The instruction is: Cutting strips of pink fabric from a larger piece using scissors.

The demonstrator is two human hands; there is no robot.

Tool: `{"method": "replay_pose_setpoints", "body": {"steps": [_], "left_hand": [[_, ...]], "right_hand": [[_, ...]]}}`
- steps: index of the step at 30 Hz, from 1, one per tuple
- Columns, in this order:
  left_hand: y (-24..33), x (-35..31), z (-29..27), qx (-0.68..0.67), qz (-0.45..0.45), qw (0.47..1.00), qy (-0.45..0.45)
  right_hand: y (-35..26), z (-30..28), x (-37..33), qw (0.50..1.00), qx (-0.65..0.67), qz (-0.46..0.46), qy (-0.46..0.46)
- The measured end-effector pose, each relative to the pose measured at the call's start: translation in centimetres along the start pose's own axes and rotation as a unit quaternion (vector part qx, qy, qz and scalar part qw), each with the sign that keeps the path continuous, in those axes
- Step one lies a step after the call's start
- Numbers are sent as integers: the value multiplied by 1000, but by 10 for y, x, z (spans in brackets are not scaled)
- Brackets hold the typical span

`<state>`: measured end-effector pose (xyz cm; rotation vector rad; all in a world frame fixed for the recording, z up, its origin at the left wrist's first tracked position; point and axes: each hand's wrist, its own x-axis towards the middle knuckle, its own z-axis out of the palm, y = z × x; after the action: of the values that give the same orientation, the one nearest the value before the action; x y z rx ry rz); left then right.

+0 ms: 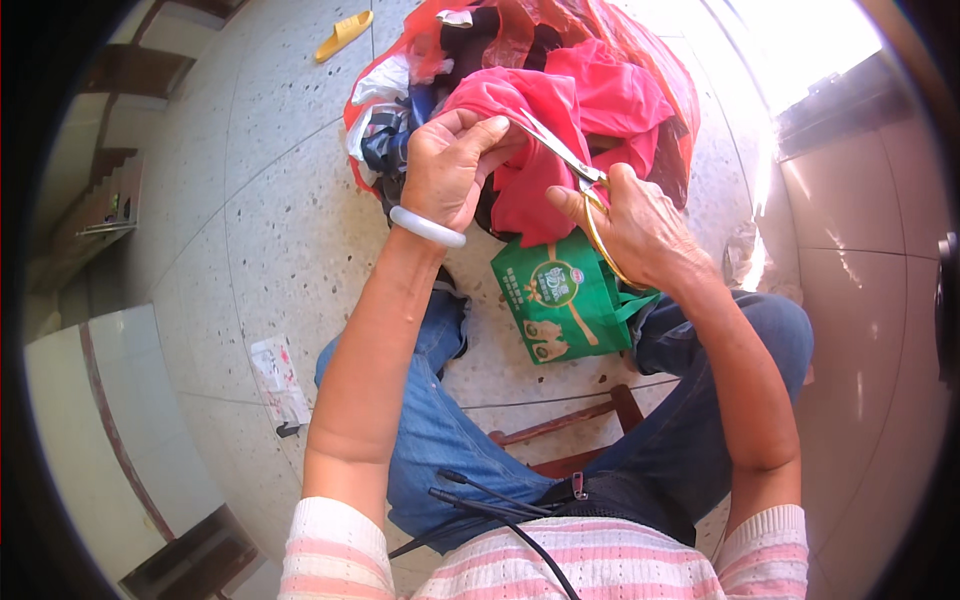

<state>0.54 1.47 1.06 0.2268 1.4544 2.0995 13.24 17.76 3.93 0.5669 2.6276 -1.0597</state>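
Note:
Bright pink-red cloth point(540, 195) spills over a pile in front of me. My left hand point(452, 165) pinches its edge between thumb and fingers, with a white bangle point(428, 227) round the wrist. My right hand point(640, 225) grips scissors point(560, 148) with gold-coloured handles. The blades look slightly parted and point up and left, close to the left fingers and over the cloth; whether they have cloth between them is hard to tell. A green printed bag point(560, 300) stands on the floor below the cloth, between my knees.
A large red plastic bag point(680, 95) surrounds the pile of dark, white and pink fabric. A yellow slipper point(344, 36) lies far left on the tiled floor. A printed paper point(280, 380) lies by my left knee. Black cables point(490, 508) cross my lap. Wooden stool bars point(560, 425) show between my legs.

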Motion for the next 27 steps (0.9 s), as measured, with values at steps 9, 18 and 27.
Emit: {"method": "replay_pose_setpoints", "body": {"steps": [9, 18, 27], "left_hand": [[-6, 2, 3, 76, 48, 995, 36], [-19, 15, 15, 54, 90, 981, 163], [-9, 25, 28, -22, 97, 978, 183]], "right_hand": [[-7, 2, 0, 999, -27, 26, 31], [-7, 23, 19, 996, -20, 32, 84], [-13, 19, 25, 995, 19, 20, 95]]}}
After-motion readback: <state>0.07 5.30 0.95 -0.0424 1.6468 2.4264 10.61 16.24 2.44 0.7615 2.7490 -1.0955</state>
